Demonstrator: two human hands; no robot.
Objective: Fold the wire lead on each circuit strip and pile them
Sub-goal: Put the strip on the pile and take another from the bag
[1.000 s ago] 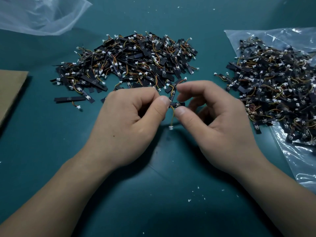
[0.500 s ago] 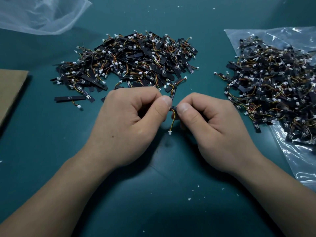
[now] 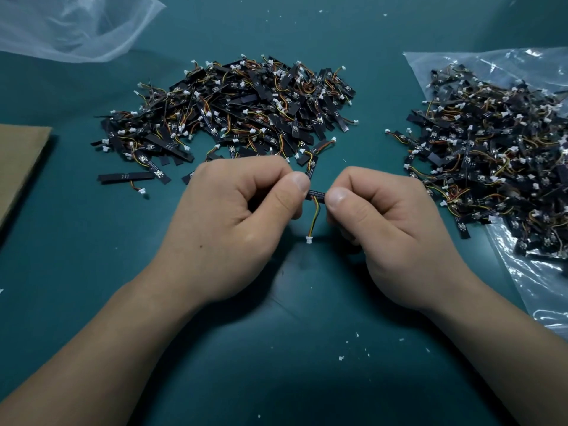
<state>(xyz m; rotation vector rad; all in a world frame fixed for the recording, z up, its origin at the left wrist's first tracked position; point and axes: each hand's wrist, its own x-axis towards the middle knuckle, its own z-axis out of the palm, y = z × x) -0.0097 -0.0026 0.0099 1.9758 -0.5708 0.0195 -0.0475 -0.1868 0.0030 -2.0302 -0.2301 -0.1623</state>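
Pretty much everything here is a dark teal mat (image 3: 76, 272) covering the work surface. The light is dim and soft, darker toward the near edge. A tan board (image 3: 18, 167), maybe cardboard, pokes in at the left. Tiny white specks (image 3: 356, 348) litter the front.

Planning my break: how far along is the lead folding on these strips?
Probably done: the centre pile on the mat, though I cannot tell folded from unfolded there. In hand: one circuit strip pinched by left hand and right hand, its wire lead hanging unfolded. Left: seemingly the large pile on the plastic bag.
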